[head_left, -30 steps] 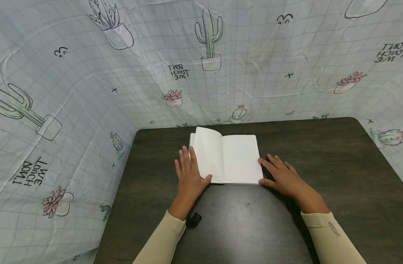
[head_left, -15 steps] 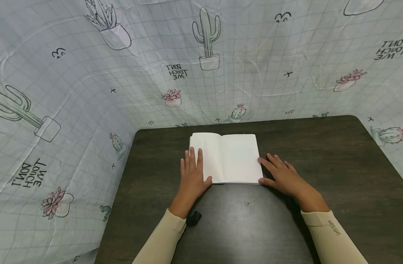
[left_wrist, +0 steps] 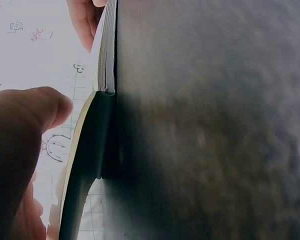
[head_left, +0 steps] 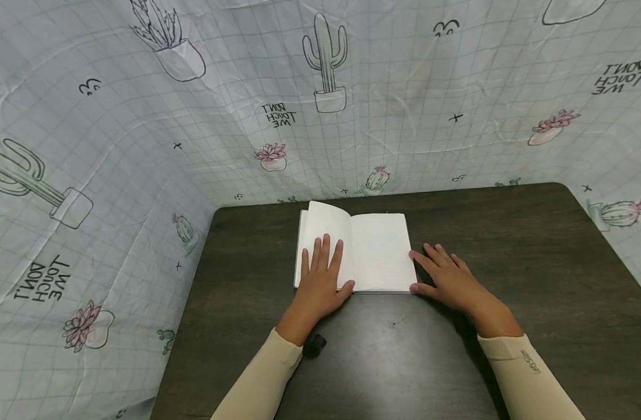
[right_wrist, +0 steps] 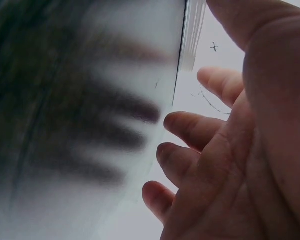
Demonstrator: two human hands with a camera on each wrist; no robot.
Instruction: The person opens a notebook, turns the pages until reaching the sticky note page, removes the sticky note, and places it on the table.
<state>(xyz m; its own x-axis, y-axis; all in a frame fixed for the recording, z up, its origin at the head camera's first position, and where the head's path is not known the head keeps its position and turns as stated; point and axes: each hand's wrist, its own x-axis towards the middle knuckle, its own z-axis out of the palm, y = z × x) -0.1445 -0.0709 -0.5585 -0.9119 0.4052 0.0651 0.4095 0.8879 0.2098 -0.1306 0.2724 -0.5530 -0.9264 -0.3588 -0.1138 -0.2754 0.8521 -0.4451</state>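
Across the left page (head_left: 328,219) the left hand (head_left: 322,286) has shifted inward, toward the middle fold; half a second ago its fingers lay nearer the outer edge. That page's far corner, flatter then, now rises in a curl beyond the fingertips. The right hand (head_left: 451,286) looks the same as before.

The book (head_left: 383,251) lies between the two hands on the table (head_left: 509,245), its left page partly under the left fingers and its right page just inside the right ones.

Left fingers are straight and spread, pinching nothing. The left wrist view shows the cover (left_wrist: 94,130) sloping up off the table beside them, and the thumb (left_wrist: 50,105) apart from its edge there. Probably the hand lies flat so as to weigh on paper that springs up; how hard it presses, I cannot tell.

Right fingers are spread too, with thumb and index at the book's near right edge and the others out over the table. They likely sit there to keep the book from sliding; whether they touch it, I cannot tell.

Beyond both hands' fingertips hangs a cactus-print cloth (head_left: 404,116).
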